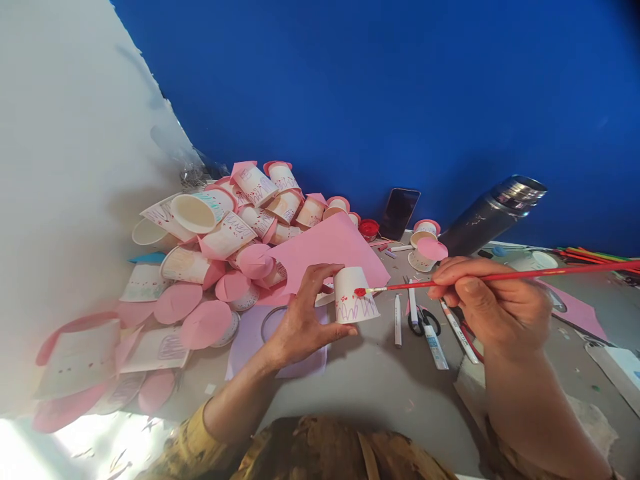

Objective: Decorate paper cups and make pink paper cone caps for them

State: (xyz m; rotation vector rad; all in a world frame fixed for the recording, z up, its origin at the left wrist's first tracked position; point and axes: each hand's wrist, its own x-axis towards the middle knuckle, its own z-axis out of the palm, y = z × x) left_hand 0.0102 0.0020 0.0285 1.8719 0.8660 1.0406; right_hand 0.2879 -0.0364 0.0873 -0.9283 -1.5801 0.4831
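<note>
My left hand (305, 313) grips a white paper cup (353, 310) turned upside down, thumb below and fingers above. Purple zigzag lines and small red marks cover the cup's side near its rim. Between the fingers of my right hand (493, 300) is a thin red paintbrush (410, 286), held almost level. Its red-loaded tip touches the side of the cup or sits right at it. Behind the cup lies a large pink paper sheet (333, 250). A small pot of red paint (369, 229) stands farther back.
Decorated paper cups with pink cone tops (205, 327) are heaped at left. Scissors (424, 321), markers (398, 320) and a glue-like white tube (436, 347) lie in the middle. A phone (401, 212) leans on the blue wall, beside a dark thermos (485, 217) and two more cups (425, 250).
</note>
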